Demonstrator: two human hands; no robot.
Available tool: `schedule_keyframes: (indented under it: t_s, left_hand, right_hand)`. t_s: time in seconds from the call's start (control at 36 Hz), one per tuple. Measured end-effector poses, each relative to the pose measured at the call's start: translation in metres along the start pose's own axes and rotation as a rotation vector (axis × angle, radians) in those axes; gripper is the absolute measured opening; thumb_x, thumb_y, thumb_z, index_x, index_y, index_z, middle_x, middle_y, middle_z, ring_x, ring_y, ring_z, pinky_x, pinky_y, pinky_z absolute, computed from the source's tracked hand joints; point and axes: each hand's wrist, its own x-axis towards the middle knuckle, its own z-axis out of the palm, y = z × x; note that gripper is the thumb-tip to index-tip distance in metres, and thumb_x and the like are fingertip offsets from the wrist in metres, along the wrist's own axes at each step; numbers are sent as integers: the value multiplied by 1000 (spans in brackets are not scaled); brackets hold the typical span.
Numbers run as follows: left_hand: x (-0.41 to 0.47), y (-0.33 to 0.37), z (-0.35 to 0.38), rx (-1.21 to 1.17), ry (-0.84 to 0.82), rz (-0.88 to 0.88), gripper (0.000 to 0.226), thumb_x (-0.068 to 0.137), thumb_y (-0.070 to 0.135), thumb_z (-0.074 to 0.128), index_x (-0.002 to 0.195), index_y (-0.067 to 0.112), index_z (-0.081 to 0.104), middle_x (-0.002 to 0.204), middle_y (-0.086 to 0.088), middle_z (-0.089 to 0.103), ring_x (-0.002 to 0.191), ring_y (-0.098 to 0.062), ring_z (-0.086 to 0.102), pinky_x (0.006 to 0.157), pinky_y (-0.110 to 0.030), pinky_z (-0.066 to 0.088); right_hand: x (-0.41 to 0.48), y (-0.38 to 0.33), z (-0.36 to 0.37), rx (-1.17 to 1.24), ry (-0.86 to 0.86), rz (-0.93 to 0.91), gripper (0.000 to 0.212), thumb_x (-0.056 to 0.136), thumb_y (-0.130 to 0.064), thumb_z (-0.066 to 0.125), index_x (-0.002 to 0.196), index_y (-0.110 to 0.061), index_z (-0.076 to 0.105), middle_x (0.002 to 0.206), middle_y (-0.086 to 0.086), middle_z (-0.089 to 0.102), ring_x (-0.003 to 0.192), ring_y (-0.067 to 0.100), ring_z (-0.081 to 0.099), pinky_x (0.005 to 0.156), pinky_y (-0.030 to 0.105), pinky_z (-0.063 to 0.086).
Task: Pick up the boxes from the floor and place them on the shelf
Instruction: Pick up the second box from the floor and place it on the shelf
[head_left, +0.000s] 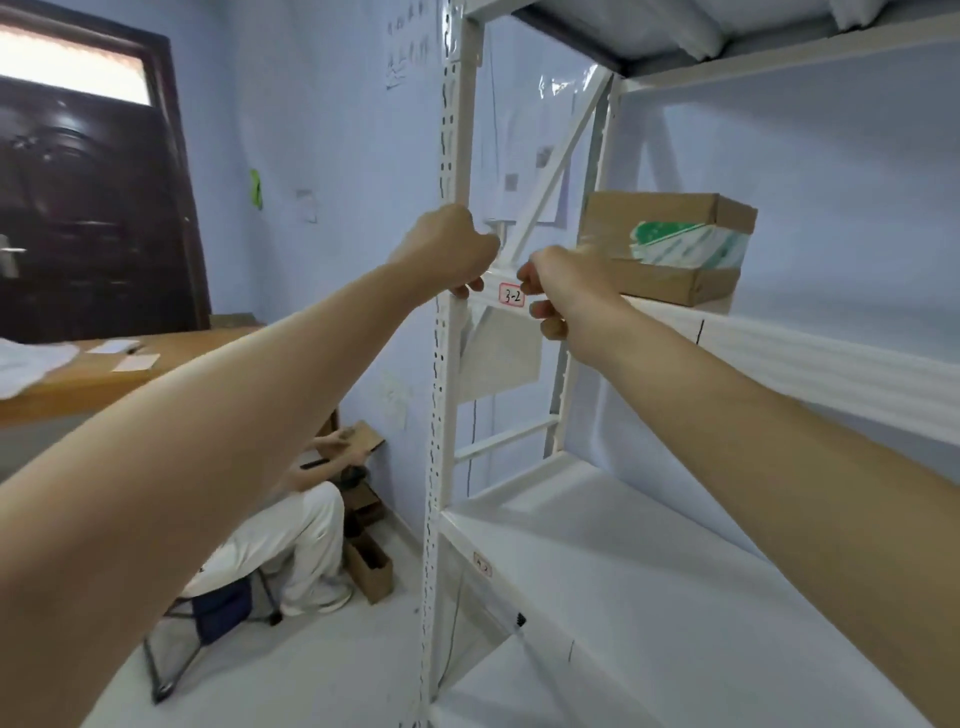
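Two flat brown cardboard boxes (670, 244) are stacked on the middle board of the white metal shelf rack (831, 364), the upper one crossed by a green-and-white printed label; their long sides run along the shelf board, left to right and slightly away from the camera, with the short ends facing the rack's left frame. The stack sits just to the right of and behind the right hand (563, 283), apart from it as far as can be seen, though the knuckles cover the stack's lower left corner. Both bare arms reach forward to the front rail of that board. The left hand (447, 249) is curled around the corner where the perforated white upright post (441, 364) meets the rail, fingertips showing under it. The right hand is bent at the rail just beside a small red-edged tag reading "3-2" (511, 295); whether its fingers pinch the rail or only rest on it cannot be made out. Low on the floor by the wall, more brown cardboard boxes (371, 569) stand near a seated person in white trousers (291, 540), partly hidden by the left forearm.
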Motion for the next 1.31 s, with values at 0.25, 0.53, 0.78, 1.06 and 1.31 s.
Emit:
schedule_keyframes:
  t_s: [0.25,0.53,0.78,1.06,1.31]
  left_hand:
    - [-73,-101,7,6,-89,-244,33,90,20,44,95,-1,69,69,-3,70,50,-15,63,48,-22,40]
    - [-159,-201,47,2,-228,-538,31,95,21,43,101,0,65,72,-6,69,51,-15,61,32,-15,40]
    - [-236,-302,101,-28,-340,-733,30,89,19,44,95,3,68,91,-14,77,59,-19,66,50,-22,44]
    - [-347,-420,190,-115,-349,-964,29,93,20,43,105,1,61,97,-12,72,73,-20,64,56,-25,46]
    - [-443,-543,274,-137,-184,-1223,30,95,25,37,108,4,55,117,-15,65,100,-27,67,78,-34,54]
  right_hand:
    - [-48,64,62,-129,-263,308,25,90,-10,44,68,-11,56,69,2,55,52,15,49,48,21,31]
    - [-95,165,119,-118,-392,552,25,90,-7,42,70,-11,55,67,0,55,55,14,49,48,21,36]
    - [-131,276,163,-117,-465,667,25,90,-3,44,69,-11,57,67,1,53,53,13,48,51,21,40]
    - [-183,436,232,-150,-504,879,27,91,-3,40,68,-12,53,67,0,51,53,11,47,48,19,40]
    - [-228,611,275,-176,-413,1051,26,94,-7,47,70,-12,53,65,0,53,53,12,48,51,20,45]
